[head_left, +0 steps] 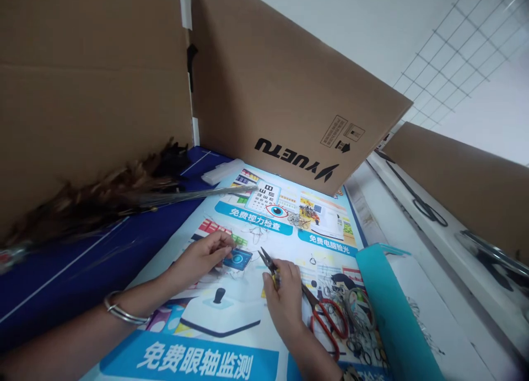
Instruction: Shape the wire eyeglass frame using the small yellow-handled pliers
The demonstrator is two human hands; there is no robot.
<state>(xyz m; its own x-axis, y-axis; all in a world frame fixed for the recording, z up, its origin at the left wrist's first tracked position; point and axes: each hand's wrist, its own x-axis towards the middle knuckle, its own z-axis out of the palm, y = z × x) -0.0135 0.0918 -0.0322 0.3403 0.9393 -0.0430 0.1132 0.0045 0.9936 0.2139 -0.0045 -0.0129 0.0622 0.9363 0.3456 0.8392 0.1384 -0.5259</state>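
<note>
My left hand (pixel 205 254) is over the printed sheet, thumb and fingertips pinched together. Whatever sits in that pinch is too fine to make out. In my right hand (pixel 287 294) is a pair of pliers (pixel 268 261), gripped by the handles, the narrow jaws pointing up and to the left. A gap separates the jaws from my left fingertips. Beside my right wrist lie red-handled scissors (pixel 339 318), partly hidden by the hand. To their right is a tangle of thin wire loops (pixel 360 308).
Large cardboard panels (pixel 268 78) stand at the back and left. Feathers (pixel 99 193) and long thin clear strands (pixel 198 193) lie at the left on blue cloth (pixel 78 293). A teal-edged open box (pixel 382 298) is at the right. More fine wire (pixel 300 220) lies farther back.
</note>
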